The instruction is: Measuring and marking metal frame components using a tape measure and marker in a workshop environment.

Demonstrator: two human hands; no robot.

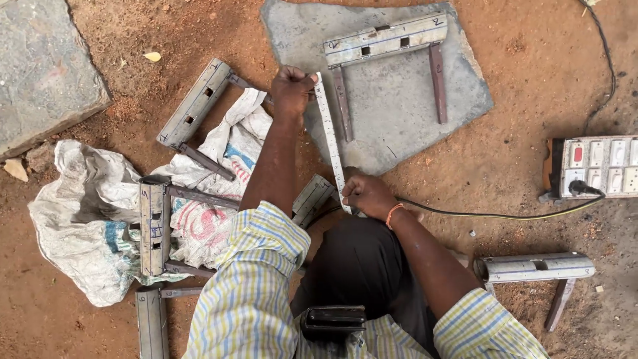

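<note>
Stretching between both hands, a steel ruler [330,143] runs along the edge of a grey stone slab [399,126] lying on red dirt. Left hand [292,90], closed in a fist, pinches the ruler's far end; right hand [367,196], also closed, grips its near end just above the knee. On the slab rests a metal bracket [385,41] with two legs. Similar brackets lie on a white sack [86,219] at left. A switch board [591,166] sits at right, its black cable [492,214] passing behind the right wrist.
</note>
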